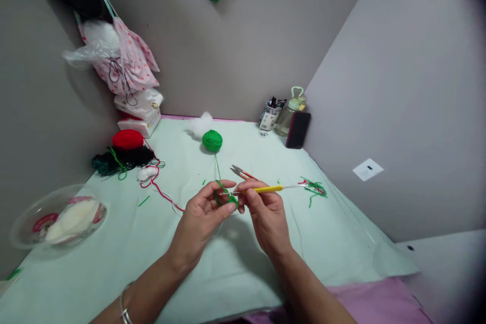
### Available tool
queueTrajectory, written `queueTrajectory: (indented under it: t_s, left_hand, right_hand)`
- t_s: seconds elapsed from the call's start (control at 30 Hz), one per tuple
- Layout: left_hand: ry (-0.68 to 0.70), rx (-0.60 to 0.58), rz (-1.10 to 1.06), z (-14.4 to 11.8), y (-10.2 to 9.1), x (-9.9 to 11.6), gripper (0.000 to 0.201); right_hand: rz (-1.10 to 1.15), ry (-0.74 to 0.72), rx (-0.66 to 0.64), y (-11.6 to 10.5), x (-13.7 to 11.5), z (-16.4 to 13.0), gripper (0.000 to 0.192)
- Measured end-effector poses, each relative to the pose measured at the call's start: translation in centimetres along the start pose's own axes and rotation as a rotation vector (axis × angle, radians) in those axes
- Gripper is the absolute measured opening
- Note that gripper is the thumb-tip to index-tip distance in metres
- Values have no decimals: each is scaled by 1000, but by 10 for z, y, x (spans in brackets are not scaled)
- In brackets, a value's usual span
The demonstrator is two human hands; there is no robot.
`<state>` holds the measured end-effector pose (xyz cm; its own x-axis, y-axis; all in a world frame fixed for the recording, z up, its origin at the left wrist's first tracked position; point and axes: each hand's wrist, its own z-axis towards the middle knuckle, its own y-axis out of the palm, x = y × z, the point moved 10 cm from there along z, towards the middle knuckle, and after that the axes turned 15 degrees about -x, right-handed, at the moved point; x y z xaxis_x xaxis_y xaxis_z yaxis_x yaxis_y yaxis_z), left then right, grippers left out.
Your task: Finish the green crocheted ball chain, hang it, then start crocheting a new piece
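Left hand [201, 215] pinches small green yarn piece [227, 197], mostly hidden by fingers; right hand [266, 212] grip closed on crochet hook [268, 189], tip unclear.

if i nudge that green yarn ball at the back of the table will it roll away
The green yarn ball is round, so it would likely roll. Its strand runs to the left hand, which may tug it back. It looks soft and probably light.

Both hands [235, 212] raised close together, fingertips pinched.
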<state>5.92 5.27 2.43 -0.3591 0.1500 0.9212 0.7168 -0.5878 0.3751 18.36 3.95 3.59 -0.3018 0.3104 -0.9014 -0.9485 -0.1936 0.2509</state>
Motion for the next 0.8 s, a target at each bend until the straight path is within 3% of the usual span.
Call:
queueTrajectory:
  t_s: [0.3,0.63,0.8]
  left_hand:
    - [-2,34,19,-1,-2,-2,34]
    - [-2,29,-28,-1,-3,-3,38]
    - [-38,19,-119,-1,-1,-2,42]
  right_hand:
    - [-166,-8,34,3,-10,1,17]
    - [-120,-23,-85,15,-14,3,9]
    - [-296,-89,-139,18,-32,4,11]
